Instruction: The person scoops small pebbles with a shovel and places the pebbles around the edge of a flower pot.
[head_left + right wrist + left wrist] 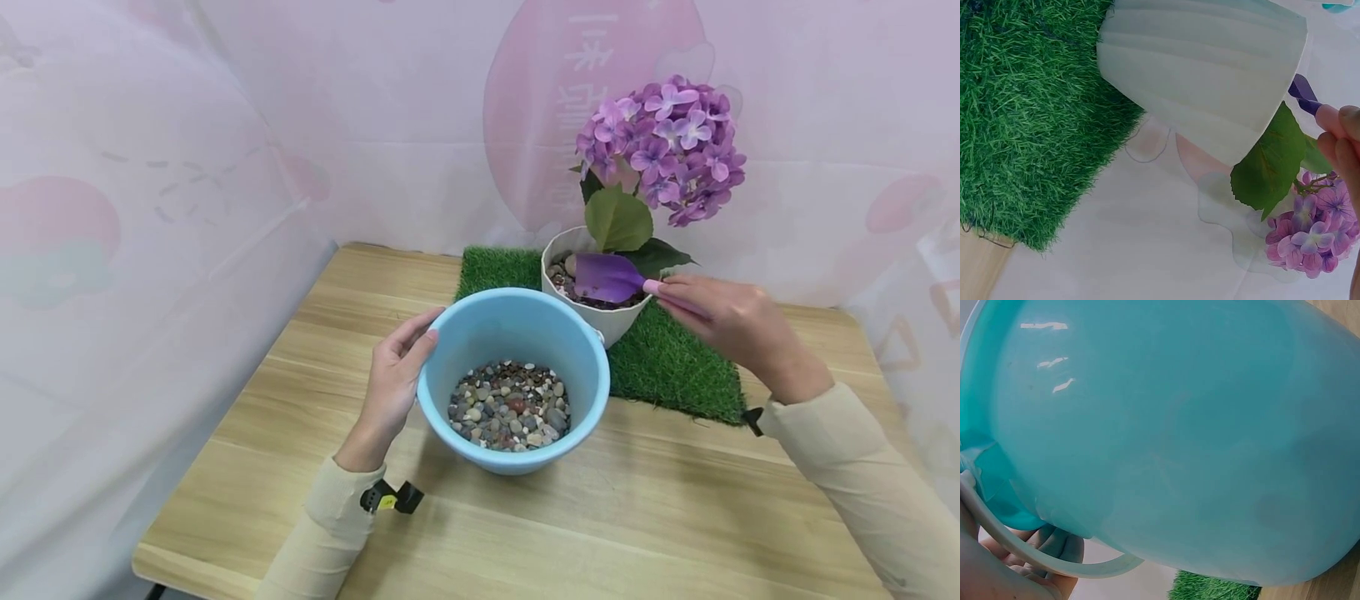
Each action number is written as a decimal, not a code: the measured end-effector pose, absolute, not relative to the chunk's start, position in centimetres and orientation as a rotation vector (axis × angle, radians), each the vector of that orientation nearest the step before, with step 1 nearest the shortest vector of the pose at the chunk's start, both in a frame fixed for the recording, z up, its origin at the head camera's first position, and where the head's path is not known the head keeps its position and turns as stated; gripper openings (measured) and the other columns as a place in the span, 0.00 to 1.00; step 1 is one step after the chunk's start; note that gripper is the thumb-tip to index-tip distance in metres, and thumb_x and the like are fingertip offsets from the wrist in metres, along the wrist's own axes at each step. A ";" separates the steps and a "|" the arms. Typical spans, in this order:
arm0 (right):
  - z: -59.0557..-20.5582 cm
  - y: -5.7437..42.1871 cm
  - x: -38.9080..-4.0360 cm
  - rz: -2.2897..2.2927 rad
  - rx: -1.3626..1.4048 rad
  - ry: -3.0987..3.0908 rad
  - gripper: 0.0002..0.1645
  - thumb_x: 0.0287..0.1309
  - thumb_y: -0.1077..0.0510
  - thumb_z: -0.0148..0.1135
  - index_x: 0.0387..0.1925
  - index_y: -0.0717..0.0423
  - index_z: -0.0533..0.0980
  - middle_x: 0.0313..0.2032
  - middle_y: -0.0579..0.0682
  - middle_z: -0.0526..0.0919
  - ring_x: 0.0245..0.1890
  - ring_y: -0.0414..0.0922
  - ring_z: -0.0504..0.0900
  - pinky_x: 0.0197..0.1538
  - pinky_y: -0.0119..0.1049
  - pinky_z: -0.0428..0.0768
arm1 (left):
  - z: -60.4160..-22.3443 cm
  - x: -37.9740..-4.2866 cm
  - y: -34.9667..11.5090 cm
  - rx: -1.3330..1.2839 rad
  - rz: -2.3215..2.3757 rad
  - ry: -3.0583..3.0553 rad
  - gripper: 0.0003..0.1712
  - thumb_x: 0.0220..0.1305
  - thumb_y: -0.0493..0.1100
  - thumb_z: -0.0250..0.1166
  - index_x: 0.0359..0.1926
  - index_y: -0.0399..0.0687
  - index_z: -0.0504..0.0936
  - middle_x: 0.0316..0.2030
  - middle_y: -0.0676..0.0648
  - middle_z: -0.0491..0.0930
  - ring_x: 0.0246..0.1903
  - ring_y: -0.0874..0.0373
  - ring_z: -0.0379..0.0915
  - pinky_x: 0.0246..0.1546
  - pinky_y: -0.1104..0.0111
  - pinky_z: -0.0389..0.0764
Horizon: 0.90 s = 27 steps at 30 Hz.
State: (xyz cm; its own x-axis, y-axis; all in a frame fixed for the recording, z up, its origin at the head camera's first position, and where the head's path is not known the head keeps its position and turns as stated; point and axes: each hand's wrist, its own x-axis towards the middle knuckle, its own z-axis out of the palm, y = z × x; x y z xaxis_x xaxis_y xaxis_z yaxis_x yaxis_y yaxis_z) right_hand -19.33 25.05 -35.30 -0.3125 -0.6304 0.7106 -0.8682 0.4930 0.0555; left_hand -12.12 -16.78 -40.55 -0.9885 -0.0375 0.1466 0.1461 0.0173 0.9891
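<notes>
A light blue bucket holds a layer of mixed pebbles. My left hand grips its left rim, thumb over the edge, and the bucket's pale handle shows beside that hand in the left wrist view. Behind and right of the bucket stands a white flowerpot with a purple hydrangea and stones inside. My right hand holds a small purple shovel by its pink handle. The shovel's blade is over the pot's opening, tilted down to the left.
A green artificial grass mat lies under the pot on the wooden table. White cloth with pink prints hangs behind and at both sides. Leaves spread over the pot's rim near the shovel.
</notes>
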 end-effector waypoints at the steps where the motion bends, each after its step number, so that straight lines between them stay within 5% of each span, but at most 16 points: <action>1: -35.3 25.1 -19.3 0.440 1.234 -2.051 0.29 0.82 0.46 0.49 0.46 0.64 0.88 0.40 0.62 0.92 0.37 0.61 0.92 0.40 0.49 0.91 | -40.5 -12.1 -16.8 -0.114 -2.110 -2.144 0.22 0.81 0.40 0.57 0.70 0.39 0.76 0.64 0.36 0.81 0.57 0.53 0.84 0.56 0.64 0.91; 19: -35.1 25.1 -18.8 0.256 1.311 -1.946 0.21 0.83 0.56 0.50 0.56 0.65 0.85 0.43 0.66 0.91 0.36 0.62 0.92 0.34 0.50 0.92 | -40.4 -12.0 -16.9 -0.111 -2.112 -2.153 0.23 0.81 0.41 0.57 0.71 0.40 0.76 0.66 0.38 0.81 0.62 0.45 0.82 0.57 0.64 0.91; 27: -34.2 25.0 -18.2 0.372 1.262 -1.925 0.20 0.81 0.54 0.55 0.50 0.64 0.87 0.41 0.61 0.92 0.36 0.58 0.93 0.39 0.45 0.91 | -40.5 -12.1 -16.9 -0.107 -2.119 -2.153 0.23 0.81 0.41 0.57 0.71 0.41 0.76 0.65 0.38 0.81 0.60 0.47 0.83 0.56 0.64 0.91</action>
State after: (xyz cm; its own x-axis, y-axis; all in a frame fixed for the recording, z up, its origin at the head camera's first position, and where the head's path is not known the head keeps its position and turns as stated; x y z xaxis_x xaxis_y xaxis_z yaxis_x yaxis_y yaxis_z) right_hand -18.20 25.00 -34.23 -0.1947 -0.6397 0.7435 -0.8705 0.4621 0.1696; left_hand -12.06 -16.89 -40.47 -0.9904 -0.0333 0.1339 0.1334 0.0181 0.9909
